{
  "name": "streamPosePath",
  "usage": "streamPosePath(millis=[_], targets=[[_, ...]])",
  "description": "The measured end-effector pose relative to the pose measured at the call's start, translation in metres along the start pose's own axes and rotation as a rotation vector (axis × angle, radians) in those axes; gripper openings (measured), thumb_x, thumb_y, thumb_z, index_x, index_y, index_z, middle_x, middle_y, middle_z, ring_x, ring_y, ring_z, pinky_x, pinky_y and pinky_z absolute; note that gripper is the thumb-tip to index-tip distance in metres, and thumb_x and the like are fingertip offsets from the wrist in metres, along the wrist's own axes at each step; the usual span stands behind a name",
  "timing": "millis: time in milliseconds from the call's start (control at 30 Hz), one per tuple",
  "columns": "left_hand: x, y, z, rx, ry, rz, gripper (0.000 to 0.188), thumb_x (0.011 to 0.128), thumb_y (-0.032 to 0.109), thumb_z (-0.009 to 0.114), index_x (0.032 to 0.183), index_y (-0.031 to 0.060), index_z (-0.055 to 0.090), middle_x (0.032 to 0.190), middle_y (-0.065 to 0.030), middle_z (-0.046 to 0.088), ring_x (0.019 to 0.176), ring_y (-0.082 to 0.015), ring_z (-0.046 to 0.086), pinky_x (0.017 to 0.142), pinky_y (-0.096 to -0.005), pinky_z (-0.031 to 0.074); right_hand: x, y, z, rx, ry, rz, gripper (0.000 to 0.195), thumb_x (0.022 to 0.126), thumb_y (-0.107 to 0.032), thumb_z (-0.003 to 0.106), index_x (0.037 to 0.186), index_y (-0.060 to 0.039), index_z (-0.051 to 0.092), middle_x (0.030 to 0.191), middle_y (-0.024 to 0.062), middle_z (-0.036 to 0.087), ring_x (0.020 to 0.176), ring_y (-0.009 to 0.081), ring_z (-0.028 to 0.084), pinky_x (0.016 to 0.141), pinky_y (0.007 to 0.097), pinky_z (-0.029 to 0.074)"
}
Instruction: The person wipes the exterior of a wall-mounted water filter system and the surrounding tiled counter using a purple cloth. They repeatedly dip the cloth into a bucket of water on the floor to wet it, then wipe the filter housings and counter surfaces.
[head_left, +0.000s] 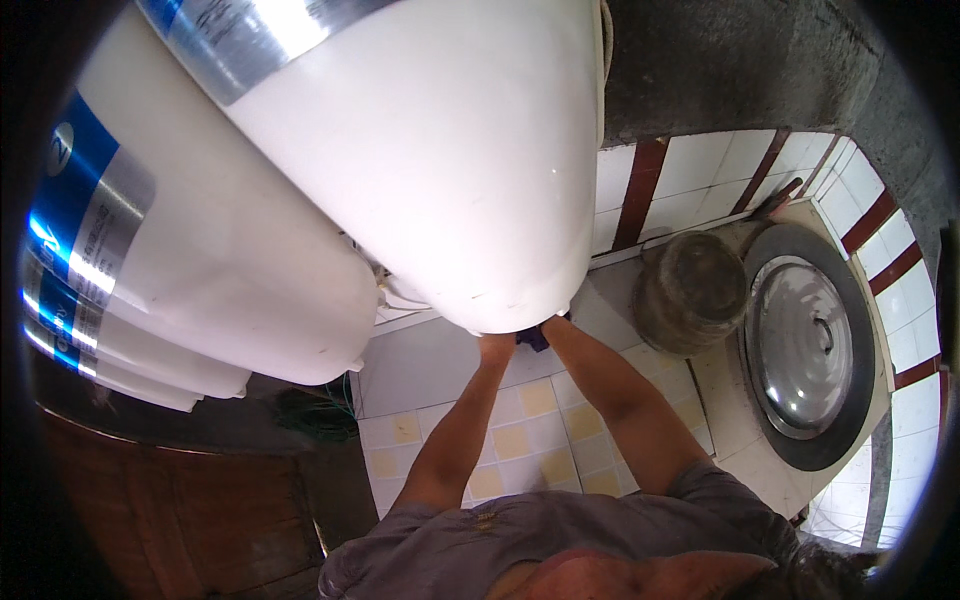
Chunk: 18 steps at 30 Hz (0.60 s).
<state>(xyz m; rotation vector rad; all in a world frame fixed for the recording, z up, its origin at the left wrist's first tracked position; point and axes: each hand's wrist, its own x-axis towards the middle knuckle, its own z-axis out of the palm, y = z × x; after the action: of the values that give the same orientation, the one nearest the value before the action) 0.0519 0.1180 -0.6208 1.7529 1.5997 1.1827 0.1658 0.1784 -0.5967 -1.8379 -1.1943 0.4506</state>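
Note:
Both my forearms reach forward and under the lower end of a large white filter cylinder (450, 165). Of my left hand (556, 324) only the wrist area shows at the cylinder's right lower edge; the fingers are hidden behind it. My right hand (496, 345) is likewise covered, with the wrist visible at the bottom edge. Between the wrists a dark purple cloth (533, 340) shows below the cylinder. Whether either hand grips it cannot be told. A second white cylinder (247, 255), with a blue and silver band, stands at the left, and more are behind it.
At the right, a wok with a metal lid (802, 349) is set in a tiled stove top (724, 420). A dark round pot (675, 300) stands beside it. Green cord or wire (319, 412) lies below the left cylinders, near a brown wooden surface (187, 517).

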Motion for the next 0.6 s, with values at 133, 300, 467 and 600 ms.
streamPosePath(millis=[133, 300, 467, 600], targets=[[-0.004, 0.04, -0.049, -0.23, 0.116, -0.142, 0.037, 0.075, 0.012, 0.067, 0.106, -0.0067, 0.062, 0.084, -0.0221, 0.067, 0.074, -0.0234, 0.066, 0.068, -0.0331, 0.051, -0.004, -0.007, -0.021, 0.009, 0.035, 0.047, 0.022, 0.078, -0.027, 0.064, 0.077, -0.0057, 0.067, 0.077, 0.0144, 0.066, 0.074, 0.0337, 0.064, 0.065, 0.0427, 0.05], [0.014, 0.003, -0.045, 0.082, 0.303, 0.007, 0.039, 0.074, 0.012, 0.069, 0.107, -0.0068, 0.062, 0.095, -0.0237, 0.066, 0.085, -0.0284, 0.066, 0.077, -0.0337, 0.051, -0.011, -0.034, -0.028, 0.016, -0.042, 0.119, 0.022, 0.078, -0.028, 0.064, 0.076, -0.0064, 0.066, 0.075, 0.014, 0.066, 0.072, 0.0337, 0.064, 0.063, 0.0428, 0.05], [0.018, 0.04, -0.015, 0.053, 0.162, 0.015, 0.041, 0.07, 0.011, 0.073, 0.106, -0.0059, 0.062, 0.102, -0.0234, 0.064, 0.097, -0.0341, 0.062, 0.085, -0.0368, 0.049, -0.005, -0.012, -0.017, -0.028, 0.061, 0.015, 0.023, 0.079, -0.028, 0.064, 0.075, -0.0063, 0.066, 0.074, 0.0134, 0.066, 0.07, 0.0333, 0.063, 0.062, 0.0424, 0.05], [0.011, 0.03, -0.004, 0.094, 0.141, 0.293, 0.04, 0.07, 0.011, 0.073, 0.104, -0.0051, 0.063, 0.096, -0.0209, 0.066, 0.089, -0.0322, 0.065, 0.081, -0.0357, 0.05, -0.004, -0.007, -0.012, -0.056, 0.065, -0.012, 0.022, 0.08, -0.028, 0.064, 0.075, -0.0062, 0.066, 0.074, 0.0133, 0.065, 0.07, 0.0334, 0.063, 0.062, 0.0424, 0.05]])
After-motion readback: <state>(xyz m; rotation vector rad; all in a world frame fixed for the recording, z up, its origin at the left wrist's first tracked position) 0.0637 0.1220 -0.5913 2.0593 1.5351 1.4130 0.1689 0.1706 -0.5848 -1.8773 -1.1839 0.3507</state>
